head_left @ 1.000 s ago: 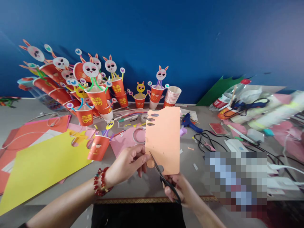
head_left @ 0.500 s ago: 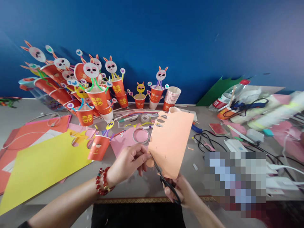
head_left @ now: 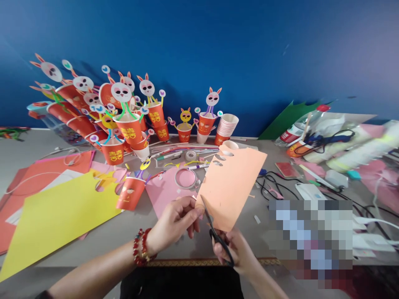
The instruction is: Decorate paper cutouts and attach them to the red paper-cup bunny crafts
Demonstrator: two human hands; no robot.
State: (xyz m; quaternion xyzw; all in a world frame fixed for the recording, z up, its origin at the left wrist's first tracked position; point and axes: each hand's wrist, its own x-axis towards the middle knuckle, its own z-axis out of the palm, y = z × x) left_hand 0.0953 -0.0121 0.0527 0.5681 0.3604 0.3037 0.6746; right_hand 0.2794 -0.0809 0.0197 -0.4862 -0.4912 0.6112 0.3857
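Closest to the person, at the near end of the orange paper (head_left: 233,182), the right hand (head_left: 237,248) has its fingers wrapped around the handles of the black scissors (head_left: 214,233). The blades lie across the near left part of the orange paper; I can't tell how wide apart they are. The left hand (head_left: 173,222), just left of the orange paper, pinches its edge between thumb and finger, right by a small rounded bit (head_left: 200,207). The orange paper is up in the air over the bench (head_left: 177,249), tilted, with holes near its far left edge.

To cut well here, I think small snips are best, and the left hand should turn the orange paper so the blades follow the curve. Hold the rounded bit gently so it won't bend, and mind that thumb: the blades are very near it.

Left of the orange paper and a little farther lie pink paper (head_left: 156,191) and a round ring (head_left: 176,179). Well to its left is a big yellow sheet (head_left: 59,220). Beyond the orange paper stand a stack of cups (head_left: 227,126) and, farther left, red cups with bunny faces (head_left: 128,129).
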